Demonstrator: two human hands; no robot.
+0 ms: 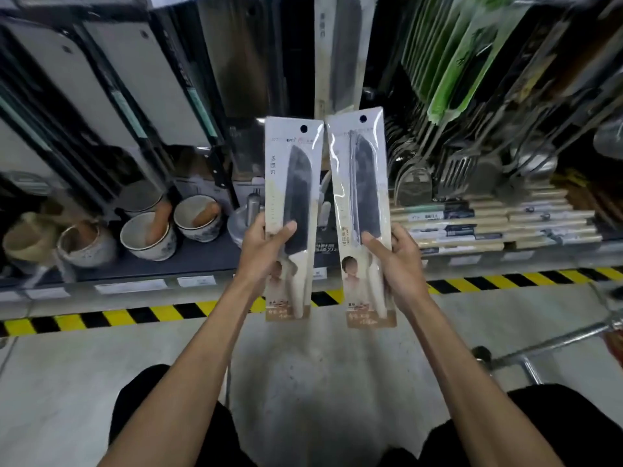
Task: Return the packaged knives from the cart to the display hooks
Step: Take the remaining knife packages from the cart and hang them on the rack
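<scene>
Floor: grey, with yellow-black tape (135,315) running across mid-frame.
Cart: only a piece of metal frame (553,335) shows at the lower right edge; its load is out of sight.
Left hand: the left hand (266,254) grips the left pack (292,183) low down, thumb laid across the front.
Right hand: the right hand (399,264) grips the right pack (360,183) the same way.
Packs: both upright at frame centre, top corners nearly touching, neither hung yet.
Hang holes: one dark hole tops each pack (303,128), and both are free.
Shelf: mortars with pestles (148,235) sit at the left.
Display: a packaged cleaver (337,55) hangs at upper centre; the hooks are too blurred to find.
Doing it well: I'd hang one pack at a time, lift it, line its hole with the hook tip, slide it back, and keep the second pack clear.
</scene>
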